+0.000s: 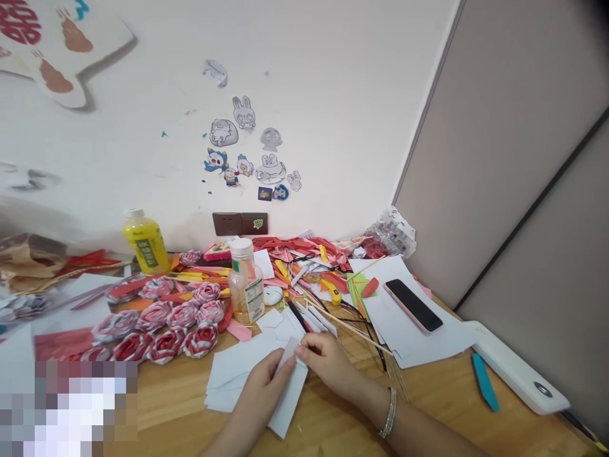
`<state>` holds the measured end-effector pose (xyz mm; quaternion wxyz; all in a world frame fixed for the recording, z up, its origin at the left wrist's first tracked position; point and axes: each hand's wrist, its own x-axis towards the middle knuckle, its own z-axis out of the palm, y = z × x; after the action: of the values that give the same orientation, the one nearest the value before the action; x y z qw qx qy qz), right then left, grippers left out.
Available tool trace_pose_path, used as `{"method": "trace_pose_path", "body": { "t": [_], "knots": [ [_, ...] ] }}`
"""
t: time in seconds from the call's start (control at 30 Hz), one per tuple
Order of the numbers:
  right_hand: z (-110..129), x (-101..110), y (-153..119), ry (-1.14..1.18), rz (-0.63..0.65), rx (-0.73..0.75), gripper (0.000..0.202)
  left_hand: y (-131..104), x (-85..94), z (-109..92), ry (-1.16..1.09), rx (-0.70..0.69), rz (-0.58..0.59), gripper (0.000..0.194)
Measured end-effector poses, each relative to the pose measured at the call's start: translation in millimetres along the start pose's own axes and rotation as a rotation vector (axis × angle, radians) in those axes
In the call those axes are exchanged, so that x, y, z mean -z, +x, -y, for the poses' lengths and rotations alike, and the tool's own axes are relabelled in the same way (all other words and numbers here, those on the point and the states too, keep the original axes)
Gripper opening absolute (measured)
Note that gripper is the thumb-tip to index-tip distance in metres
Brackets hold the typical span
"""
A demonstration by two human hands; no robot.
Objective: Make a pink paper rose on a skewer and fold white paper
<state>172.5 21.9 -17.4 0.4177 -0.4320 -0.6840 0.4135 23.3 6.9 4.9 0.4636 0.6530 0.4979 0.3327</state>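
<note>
A narrow strip of white paper [288, 401] slants between my hands above the wooden table. My left hand [270, 381] grips its left side, with the thumb lying on top near the upper part. At its upper right edge, the thumb and fingers of my right hand [328, 362] are pinched on the paper. A bracelet circles my right wrist. Behind my left hand lies a stack of white paper pieces [233, 368]. More small white pieces [280, 325] are just beyond my hands, beside a dark pen [297, 315].
Paper roses [167, 346] sit at the left, near a yellow bottle [147, 244] and a clear jar [247, 292]. Coloured scraps [304, 246] line the wall. A phone [413, 306] rests on white sheets [404, 349], left of a white device [518, 371] and a teal object [485, 382].
</note>
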Motion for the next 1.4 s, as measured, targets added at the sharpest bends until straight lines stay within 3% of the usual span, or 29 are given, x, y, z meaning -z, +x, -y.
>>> {"method": "trace_pose_path", "body": {
  "t": [0.6, 0.8, 1.13, 1.4],
  "knots": [
    [10, 0, -6, -0.188, -0.077, 0.066, 0.032, -2, -0.3, -4, 0.077, -0.021, -0.004, 0.028],
    [4, -2, -5, -0.222, 0.002, 0.097, 0.033, -1, 0.8, -4, 0.089, -0.03, -0.056, 0.028],
    [2, -8, -7, -0.249, -0.016, 0.1, 0.036, -1, 0.7, -2, -0.059, 0.012, -0.129, 0.028],
    [5, -4, -6, -0.008, 0.1, -0.038, 0.037, -3, -0.8, -1, -0.169, 0.089, -0.105, 0.033]
  ]
}}
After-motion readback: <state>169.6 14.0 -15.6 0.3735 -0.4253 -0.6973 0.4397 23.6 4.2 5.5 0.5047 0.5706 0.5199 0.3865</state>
